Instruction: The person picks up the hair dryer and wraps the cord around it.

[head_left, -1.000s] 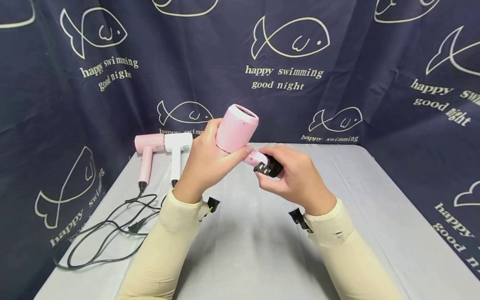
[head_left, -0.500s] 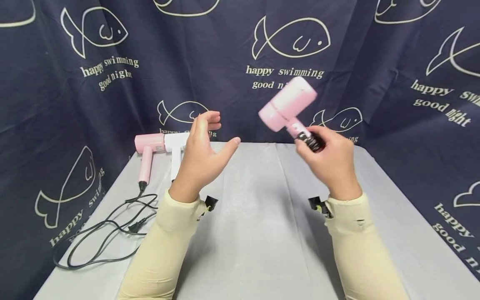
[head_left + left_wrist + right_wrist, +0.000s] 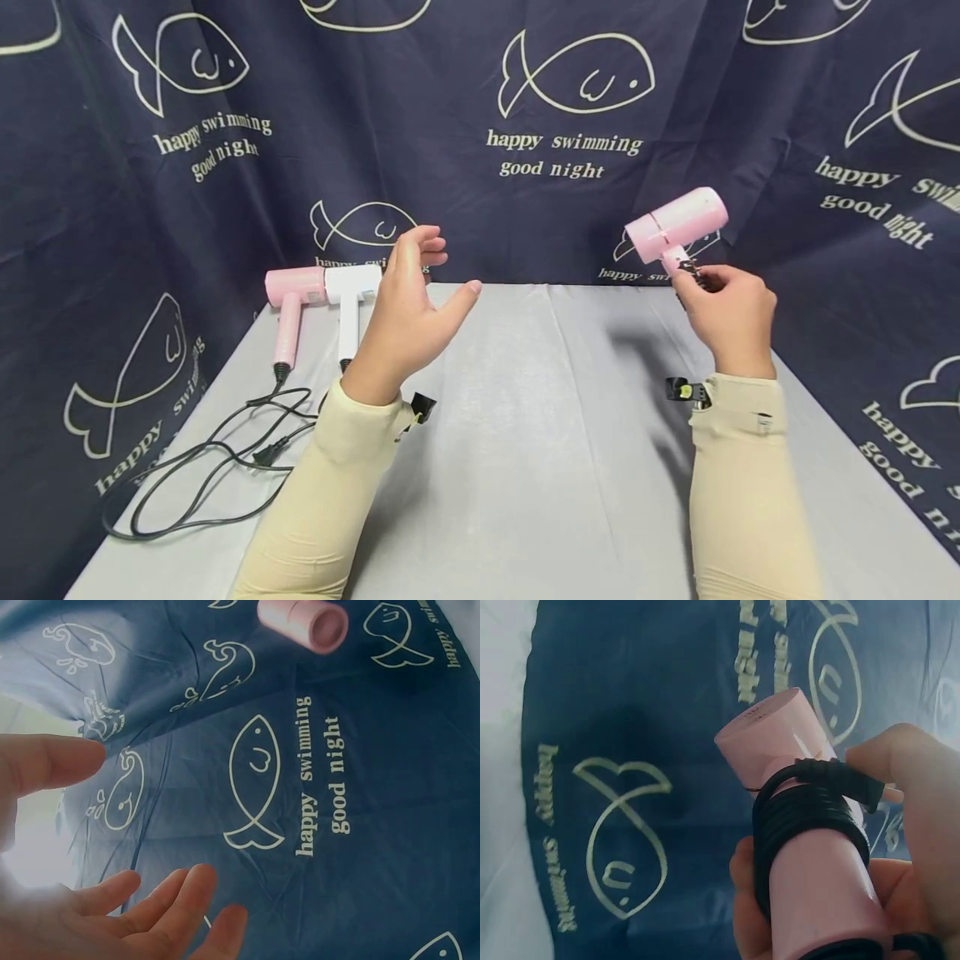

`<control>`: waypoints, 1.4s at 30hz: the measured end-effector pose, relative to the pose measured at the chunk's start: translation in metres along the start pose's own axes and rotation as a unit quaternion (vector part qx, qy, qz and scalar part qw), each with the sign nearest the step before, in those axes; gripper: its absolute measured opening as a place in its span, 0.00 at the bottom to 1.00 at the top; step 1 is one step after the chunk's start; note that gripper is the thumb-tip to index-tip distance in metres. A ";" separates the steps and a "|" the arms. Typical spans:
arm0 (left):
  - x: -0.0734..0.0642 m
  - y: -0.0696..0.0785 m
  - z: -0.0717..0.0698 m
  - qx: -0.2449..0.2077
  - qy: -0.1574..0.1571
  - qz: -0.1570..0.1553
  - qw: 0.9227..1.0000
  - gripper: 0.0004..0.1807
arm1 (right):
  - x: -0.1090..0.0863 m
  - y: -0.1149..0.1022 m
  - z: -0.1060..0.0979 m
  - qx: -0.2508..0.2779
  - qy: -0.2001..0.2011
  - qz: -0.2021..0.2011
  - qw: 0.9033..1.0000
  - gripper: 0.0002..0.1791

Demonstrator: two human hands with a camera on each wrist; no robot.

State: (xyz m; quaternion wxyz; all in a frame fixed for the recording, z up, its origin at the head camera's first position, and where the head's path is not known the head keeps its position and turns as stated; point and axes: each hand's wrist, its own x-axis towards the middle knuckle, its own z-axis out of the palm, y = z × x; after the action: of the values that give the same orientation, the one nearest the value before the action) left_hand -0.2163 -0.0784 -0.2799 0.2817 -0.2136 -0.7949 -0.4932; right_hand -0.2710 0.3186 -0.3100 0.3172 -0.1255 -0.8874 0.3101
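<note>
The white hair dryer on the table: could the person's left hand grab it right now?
Probably yes: the left hand holds nothing, its fingers are spread, and no object seems to stand between it and the white hair dryer.

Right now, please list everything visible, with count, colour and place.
Raised hair dryer: one, pink, right hand.
Wound cord: one, black, round its handle.
Held plug: one, black, against thumb.
Far-left dryer: one, pink, on table.
Neighbouring dryer: one, white, beside it.
Loose cords: count unclear, black, left.
Loose plug: one, black, among them.
Table: one, grey, below.
Curtain: count unclear, navy, white-printed, behind.
Wrist cameras: two, black, at cuffs.
Sleeves: two, cream, foreground.
Left hand: one, empty, centre-left.
Right hand: one, gripping, right side.
</note>
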 end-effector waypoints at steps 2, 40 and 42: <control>0.000 0.000 0.001 -0.004 -0.003 -0.003 1.000 0.38 | 0.004 0.012 -0.001 -0.010 -0.016 0.032 0.999 0.39; -0.001 -0.001 0.006 0.008 0.000 -0.010 1.000 0.34 | 0.012 0.149 0.035 -0.045 -0.143 0.165 0.975 0.39; -0.002 -0.001 0.007 0.004 -0.007 -0.016 1.000 0.34 | 0.011 0.152 0.036 -0.048 -0.144 0.160 0.975 0.37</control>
State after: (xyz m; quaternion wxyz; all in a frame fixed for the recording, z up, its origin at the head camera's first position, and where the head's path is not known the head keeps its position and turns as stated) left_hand -0.2176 -0.0730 -0.2842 0.2692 -0.2029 -0.8020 -0.4930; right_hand -0.2985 0.4241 -0.4219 0.1263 -0.2350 -0.9061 0.3283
